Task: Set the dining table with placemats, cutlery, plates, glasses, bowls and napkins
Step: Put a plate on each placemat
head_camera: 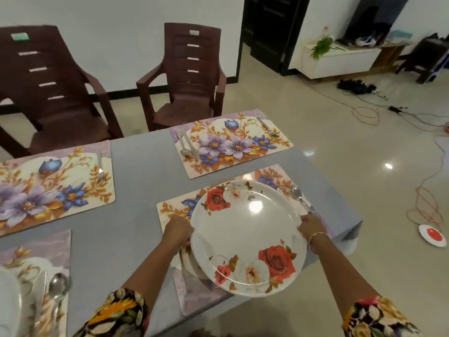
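Note:
A large white plate (247, 237) with red roses hangs just above the near right floral placemat (175, 210). My left hand (178, 229) grips its left rim and my right hand (309, 226) grips its right rim. More white plates seem stacked under it at its lower left edge (192, 263). A spoon (297, 193) lies on that placemat to the right of the plate. The far placemat (233, 142) carries a spoon and knife (187, 147) on its left and a fork (268, 130) on its right.
The left placemat (53, 188) holds a fork (100, 170). A near left placemat (36, 283) has a spoon (57, 287) and a white plate edge (7, 302). Two brown plastic chairs (192, 76) stand behind the grey table (141, 190). Cables lie on the floor at right.

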A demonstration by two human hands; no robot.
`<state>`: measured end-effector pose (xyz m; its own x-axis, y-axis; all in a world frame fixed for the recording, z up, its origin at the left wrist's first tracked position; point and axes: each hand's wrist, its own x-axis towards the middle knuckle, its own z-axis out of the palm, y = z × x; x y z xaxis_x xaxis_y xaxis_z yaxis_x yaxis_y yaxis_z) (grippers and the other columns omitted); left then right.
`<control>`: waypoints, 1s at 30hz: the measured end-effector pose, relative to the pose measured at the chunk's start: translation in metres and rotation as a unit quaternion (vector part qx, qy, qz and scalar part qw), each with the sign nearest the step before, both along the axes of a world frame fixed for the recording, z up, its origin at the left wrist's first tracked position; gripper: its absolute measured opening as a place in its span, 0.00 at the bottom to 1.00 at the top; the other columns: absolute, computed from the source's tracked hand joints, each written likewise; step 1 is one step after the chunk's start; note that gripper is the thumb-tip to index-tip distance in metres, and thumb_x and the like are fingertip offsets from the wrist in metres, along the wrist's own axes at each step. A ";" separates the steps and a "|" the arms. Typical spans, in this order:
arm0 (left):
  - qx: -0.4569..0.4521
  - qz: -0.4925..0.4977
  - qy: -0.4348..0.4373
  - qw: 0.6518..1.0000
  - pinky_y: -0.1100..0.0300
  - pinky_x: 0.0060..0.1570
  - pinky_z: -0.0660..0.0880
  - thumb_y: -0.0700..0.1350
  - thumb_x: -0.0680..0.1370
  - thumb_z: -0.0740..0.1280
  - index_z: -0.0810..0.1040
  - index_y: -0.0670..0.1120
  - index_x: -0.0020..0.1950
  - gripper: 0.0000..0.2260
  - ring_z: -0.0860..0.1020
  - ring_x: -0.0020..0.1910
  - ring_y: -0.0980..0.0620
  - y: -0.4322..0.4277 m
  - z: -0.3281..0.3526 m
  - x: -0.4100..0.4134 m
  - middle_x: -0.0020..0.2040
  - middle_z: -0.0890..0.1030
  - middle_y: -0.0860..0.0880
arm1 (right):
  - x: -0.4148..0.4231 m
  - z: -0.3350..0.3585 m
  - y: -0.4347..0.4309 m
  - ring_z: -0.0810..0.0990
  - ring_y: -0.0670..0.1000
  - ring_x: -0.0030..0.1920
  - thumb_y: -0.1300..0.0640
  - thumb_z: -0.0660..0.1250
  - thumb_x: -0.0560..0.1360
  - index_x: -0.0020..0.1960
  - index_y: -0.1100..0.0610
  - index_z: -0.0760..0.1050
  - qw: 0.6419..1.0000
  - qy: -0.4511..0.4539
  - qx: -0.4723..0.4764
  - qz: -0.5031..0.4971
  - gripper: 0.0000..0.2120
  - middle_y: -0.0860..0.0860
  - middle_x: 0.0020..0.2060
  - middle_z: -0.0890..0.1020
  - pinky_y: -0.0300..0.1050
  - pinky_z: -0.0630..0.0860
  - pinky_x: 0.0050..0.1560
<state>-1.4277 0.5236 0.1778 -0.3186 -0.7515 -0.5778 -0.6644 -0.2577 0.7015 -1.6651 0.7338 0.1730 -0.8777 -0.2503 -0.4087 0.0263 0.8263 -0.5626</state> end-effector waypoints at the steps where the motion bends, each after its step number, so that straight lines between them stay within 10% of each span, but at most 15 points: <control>1: -0.004 -0.003 0.001 1.000 0.46 0.50 0.78 0.33 0.76 0.64 0.76 0.33 0.49 0.05 0.78 0.43 0.41 0.003 0.001 0.000 0.41 0.77 0.40 | 0.000 0.000 0.000 0.75 0.59 0.48 0.72 0.58 0.74 0.56 0.71 0.75 1.000 0.011 0.009 0.013 0.13 0.64 0.54 0.78 0.45 0.70 0.46; 5: -0.035 0.001 0.012 0.999 0.47 0.55 0.77 0.37 0.74 0.66 0.75 0.44 0.37 0.06 0.79 0.49 0.40 0.017 0.007 0.009 0.41 0.78 0.43 | 0.007 0.006 -0.002 0.75 0.62 0.55 0.70 0.60 0.72 0.58 0.67 0.76 0.990 0.119 0.048 0.064 0.15 0.65 0.56 0.76 0.49 0.71 0.56; 9: -0.080 0.038 0.044 0.995 0.48 0.54 0.78 0.37 0.73 0.65 0.79 0.42 0.52 0.09 0.79 0.49 0.41 0.026 0.011 0.030 0.49 0.81 0.42 | 0.031 0.018 -0.021 0.76 0.63 0.56 0.70 0.65 0.71 0.57 0.64 0.76 0.965 0.217 -0.069 0.128 0.14 0.62 0.55 0.76 0.54 0.70 0.60; 14: -0.120 0.130 0.082 0.981 0.59 0.36 0.76 0.33 0.76 0.61 0.77 0.42 0.50 0.08 0.77 0.40 0.48 0.041 0.025 0.089 0.43 0.79 0.45 | 0.098 0.028 -0.075 0.78 0.57 0.48 0.68 0.66 0.72 0.54 0.63 0.77 0.926 0.154 -0.182 0.294 0.11 0.57 0.50 0.78 0.47 0.74 0.51; 22: -0.179 0.312 0.070 0.931 0.56 0.39 0.73 0.34 0.75 0.65 0.75 0.47 0.40 0.08 0.76 0.38 0.48 0.051 0.032 0.249 0.37 0.77 0.47 | 0.262 0.030 -0.152 0.77 0.52 0.41 0.71 0.65 0.72 0.46 0.59 0.77 0.828 0.021 -0.225 0.514 0.09 0.53 0.42 0.79 0.36 0.70 0.42; 30: -0.174 0.502 -0.070 0.844 0.60 0.45 0.71 0.34 0.72 0.65 0.81 0.44 0.44 0.08 0.79 0.50 0.45 0.040 0.012 0.423 0.46 0.82 0.46 | 0.417 0.025 -0.219 0.79 0.54 0.44 0.68 0.65 0.73 0.46 0.57 0.77 0.806 -0.078 -0.164 0.563 0.07 0.55 0.43 0.80 0.54 0.77 0.54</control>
